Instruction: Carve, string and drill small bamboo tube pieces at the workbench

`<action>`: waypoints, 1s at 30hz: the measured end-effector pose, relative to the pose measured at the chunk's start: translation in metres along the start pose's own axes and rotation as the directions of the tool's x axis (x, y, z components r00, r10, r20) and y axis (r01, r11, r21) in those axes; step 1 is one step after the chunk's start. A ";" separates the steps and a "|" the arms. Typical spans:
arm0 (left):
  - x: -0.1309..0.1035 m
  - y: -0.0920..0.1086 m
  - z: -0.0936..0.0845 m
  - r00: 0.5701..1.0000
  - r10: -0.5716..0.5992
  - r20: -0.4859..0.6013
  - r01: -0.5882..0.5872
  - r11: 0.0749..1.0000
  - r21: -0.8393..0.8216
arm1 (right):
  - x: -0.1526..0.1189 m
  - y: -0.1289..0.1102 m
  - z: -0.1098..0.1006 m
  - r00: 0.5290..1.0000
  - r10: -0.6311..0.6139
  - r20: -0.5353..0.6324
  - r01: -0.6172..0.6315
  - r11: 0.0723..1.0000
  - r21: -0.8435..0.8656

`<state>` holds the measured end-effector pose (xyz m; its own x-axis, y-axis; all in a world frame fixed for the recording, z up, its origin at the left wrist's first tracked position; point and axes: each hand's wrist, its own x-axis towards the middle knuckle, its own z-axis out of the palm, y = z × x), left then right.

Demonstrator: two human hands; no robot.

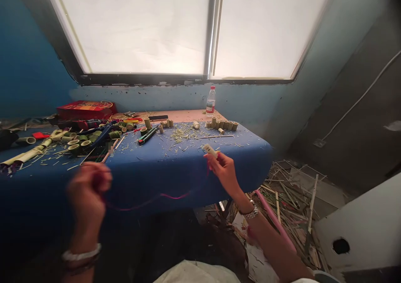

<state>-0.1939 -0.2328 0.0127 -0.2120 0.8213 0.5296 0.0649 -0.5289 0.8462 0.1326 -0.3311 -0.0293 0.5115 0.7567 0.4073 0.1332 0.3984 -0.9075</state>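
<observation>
Head view | right hand (pixel 223 168) pinches piece (pixel 209 150) in closed fingertips, 3 o'clock from left hand (pixel 88 188) | left fingers curled, blurred; grip unclear | ribbon (pixel 175 197) sags between hands | step: apparently ribbon handling; next calls for steady pinch, free slack | 12 o'clock beyond right: bottle (pixel 211 104); beyond left: box (pixel 84 111); writing unreadable

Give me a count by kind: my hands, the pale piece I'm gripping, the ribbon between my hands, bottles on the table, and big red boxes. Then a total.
Hands: 2, left hand and right hand
Pale piece: 1
Purple ribbon: 1
Bottle: 1
Red box: 1
Total: 6
</observation>
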 end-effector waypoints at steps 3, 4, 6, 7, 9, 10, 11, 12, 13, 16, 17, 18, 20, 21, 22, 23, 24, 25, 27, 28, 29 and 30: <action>-0.041 0.006 0.054 0.861 -0.062 0.504 -0.036 0.982 0.183 | -0.020 -0.008 0.036 0.990 0.054 0.133 -0.069 0.991 0.115; -0.052 0.006 0.066 0.814 -0.075 0.576 -0.071 0.971 0.227 | -0.025 -0.011 0.046 0.983 0.074 0.168 -0.101 0.982 0.160; -0.067 0.005 0.083 0.754 -0.066 0.653 -0.152 0.950 0.272 | -0.033 -0.014 0.062 0.975 0.097 0.202 -0.145 0.960 0.239; -0.071 0.004 0.087 0.741 -0.053 0.669 -0.190 0.940 0.285 | -0.036 -0.015 0.068 0.973 0.103 0.208 -0.159 0.949 0.272; -0.075 0.002 0.093 0.744 -0.029 0.668 -0.254 0.912 0.323 | -0.040 -0.014 0.075 0.970 0.119 0.211 -0.184 0.929 0.322; -0.075 0.002 0.095 0.750 -0.022 0.661 -0.278 0.896 0.346 | -0.041 -0.013 0.078 0.968 0.132 0.215 -0.201 0.919 0.341; -0.075 0.001 0.096 0.756 -0.018 0.655 -0.295 0.883 0.365 | -0.041 -0.011 0.079 0.964 0.147 0.220 -0.220 0.908 0.357; -0.074 0.001 0.096 0.759 -0.015 0.651 -0.305 0.875 0.376 | -0.042 -0.009 0.080 0.960 0.163 0.229 -0.241 0.898 0.369; -0.074 0.001 0.096 0.758 -0.010 0.652 -0.310 0.874 0.374 | -0.041 -0.007 0.080 0.956 0.179 0.235 -0.260 0.887 0.382; -0.073 0.000 0.093 0.723 0.004 0.691 -0.292 0.908 0.300 | -0.037 -0.003 0.075 0.944 0.224 0.242 -0.311 0.846 0.432; -0.073 -0.001 0.091 0.709 0.004 0.705 -0.269 0.926 0.265 | -0.034 -0.002 0.073 0.943 0.239 0.232 -0.322 0.832 0.451; -0.072 -0.003 0.088 0.697 -0.002 0.717 -0.234 0.945 0.230 | -0.031 -0.002 0.069 0.944 0.252 0.215 -0.326 0.819 0.472; -0.070 -0.007 0.082 0.696 -0.023 0.717 -0.142 0.975 0.169 | -0.025 -0.003 0.061 0.949 0.270 0.160 -0.314 0.799 0.512; -0.069 -0.009 0.079 0.713 -0.033 0.700 -0.097 0.985 0.145 | -0.021 -0.004 0.057 0.953 0.275 0.126 -0.299 0.794 0.530; -0.067 -0.011 0.075 0.740 -0.040 0.671 -0.059 0.991 0.124 | -0.018 -0.004 0.052 0.957 0.276 0.093 -0.281 0.792 0.542; -0.064 -0.012 0.072 0.771 -0.045 0.635 -0.029 0.994 0.107 | -0.016 -0.004 0.048 0.959 0.275 0.063 -0.264 0.794 0.548; -0.061 -0.014 0.069 0.802 -0.048 0.595 -0.009 0.996 0.093 | -0.014 -0.004 0.044 0.961 0.272 0.037 -0.248 0.800 0.547; -0.057 -0.015 0.066 0.829 -0.050 0.557 0.005 0.997 0.083 | -0.012 -0.004 0.040 0.963 0.269 0.018 -0.236 0.809 0.539; -0.051 -0.016 0.060 0.865 -0.054 0.499 0.018 0.997 0.077 | -0.010 -0.004 0.033 0.965 0.262 0.003 -0.225 0.826 0.517; -0.048 -0.016 0.058 0.877 -0.055 0.478 0.020 0.997 0.078 | -0.010 -0.004 0.031 0.966 0.260 0.005 -0.226 0.830 0.509; -0.045 -0.016 0.056 0.889 -0.055 0.456 0.022 0.997 0.078 | -0.010 -0.004 0.029 0.966 0.259 0.010 -0.228 0.831 0.507; -0.043 -0.017 0.055 0.902 -0.056 0.428 0.026 0.997 0.076 | -0.010 -0.003 0.028 0.966 0.257 0.015 -0.229 0.828 0.512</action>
<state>-0.1324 -0.2476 -0.0210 0.2224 0.8619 0.4557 0.1331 -0.4898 0.8616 0.1036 -0.3257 -0.0275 0.5155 0.8415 0.1616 -0.4409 0.4221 -0.7921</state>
